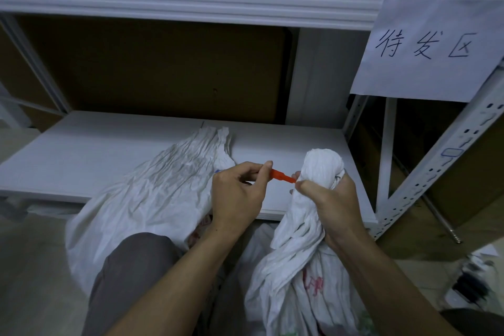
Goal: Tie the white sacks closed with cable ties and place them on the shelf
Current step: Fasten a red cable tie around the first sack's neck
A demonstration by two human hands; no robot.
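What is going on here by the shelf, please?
A person is closing a white woven sack: the right hand grips its twisted neck while the left hand pinches a thin orange plastic cable tie, its tip by that neck. A second white sack leans on the low white shelf board.

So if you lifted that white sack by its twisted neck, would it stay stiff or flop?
Probably floppy: the sack is creased all over and twisted tight where the right hand grips it. Its bulging body would likely sag and swing below the grip. The neck might unwind if released, since the orange tie doesn't look cinched yet.
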